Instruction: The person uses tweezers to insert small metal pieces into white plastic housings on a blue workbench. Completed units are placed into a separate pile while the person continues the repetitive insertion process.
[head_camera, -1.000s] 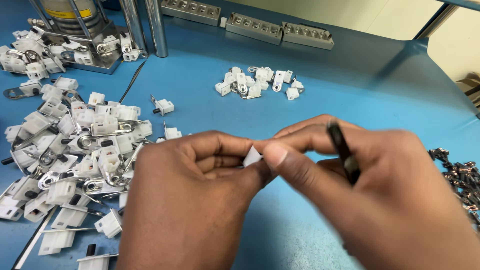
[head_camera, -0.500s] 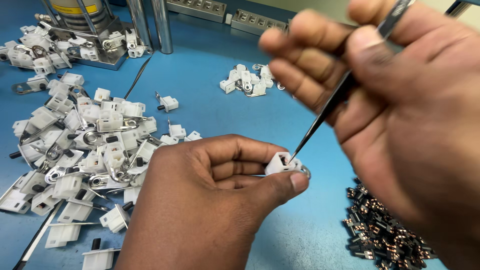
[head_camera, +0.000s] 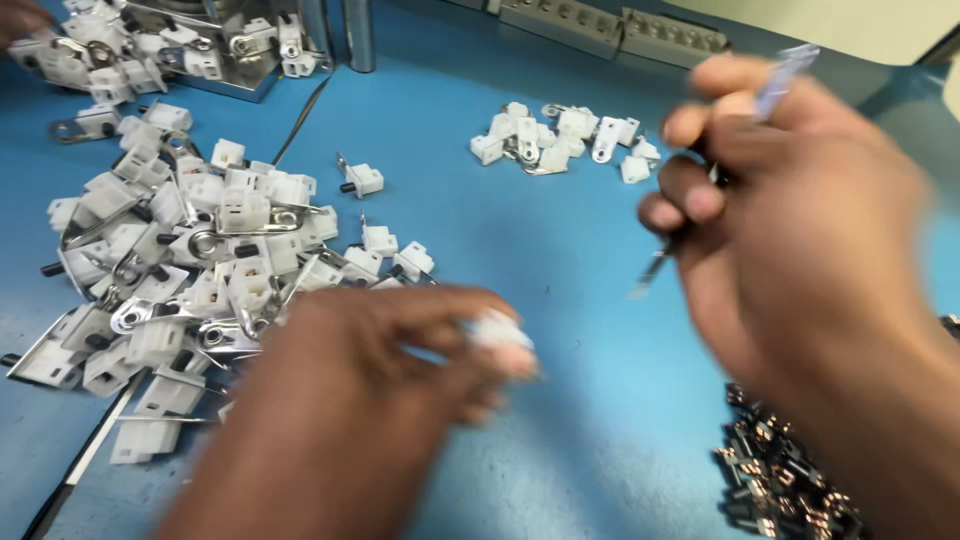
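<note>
I am seeing the left hand (head_camera: 350, 420) at lower centre, its fingers (head_camera: 480, 350) closing around a small white part (head_camera: 497, 328) above the blue tabletop (head_camera: 560, 250). The right hand (head_camera: 800, 230) at right is blurring; its fingers are pinching thin tweezers (head_camera: 665, 262), tip pointing down-left, apart from the part. A pile (head_camera: 190, 260) is lying at left, a dark heap (head_camera: 790, 480) lower right.

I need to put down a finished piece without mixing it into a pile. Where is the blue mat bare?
Bare mat lies between the big white pile and the right hand, below the small white cluster. Crowded: left side, and the dark metal parts bottom right.
</note>
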